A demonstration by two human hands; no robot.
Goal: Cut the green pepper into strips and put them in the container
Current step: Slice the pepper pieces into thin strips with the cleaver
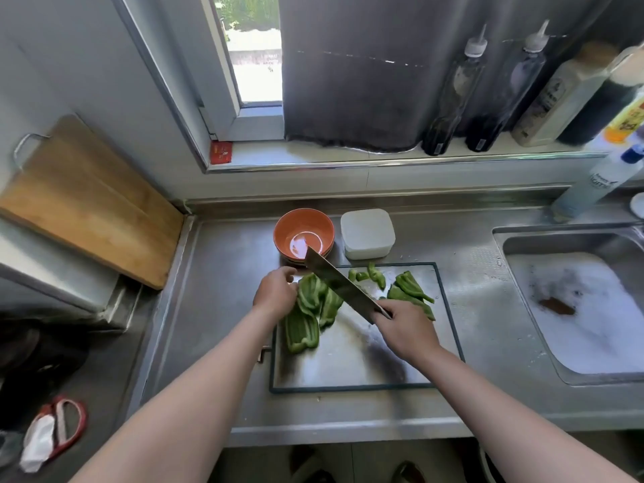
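Our right hand (406,329) grips the broad steel cleaver (339,284), blade tilted over the flattened green pepper halves (310,308) on the steel-faced cutting board (348,360). Our left hand (275,291) curls on them; we should tuck fingertips back and slice thin, even strips.

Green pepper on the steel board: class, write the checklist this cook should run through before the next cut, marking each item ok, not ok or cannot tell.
1. Grip: the right hand holds the knife by its handle: ok.
2. Hold: the left hand steadies the uncut pepper pieces: ok.
3. Blade path clear of that hand: cannot tell, its fingertips are hidden.
4. Support: the pepper lies wholly on the cutting board: ok.
5. Destination: the white container looks lidded: not ok. The orange bowl beside it is open.
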